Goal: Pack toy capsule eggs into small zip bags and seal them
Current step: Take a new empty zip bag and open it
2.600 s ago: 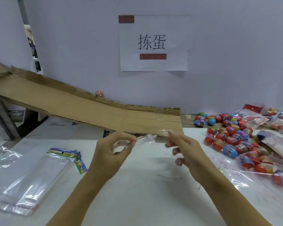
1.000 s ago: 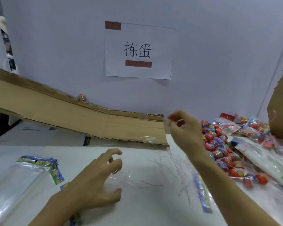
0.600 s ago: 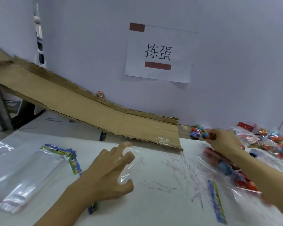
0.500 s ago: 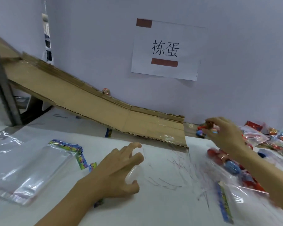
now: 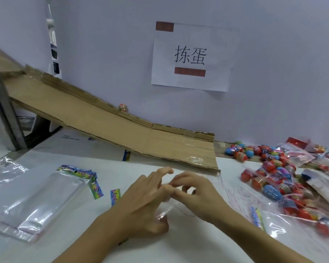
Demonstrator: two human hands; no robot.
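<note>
**Egg going into bag; seal not yet made**

Left hand holds a small clear zip bag, fingers curled round its mouth. Right hand pinches something red, apparently a capsule egg, at that mouth. Many loose eggs lie right of the grip; spare bags lie left. Most packing appears to remain.

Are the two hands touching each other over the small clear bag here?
Touching. The head view shows the left hand and right hand meeting at the fingertips, with no gap, above the clear bag.
</note>
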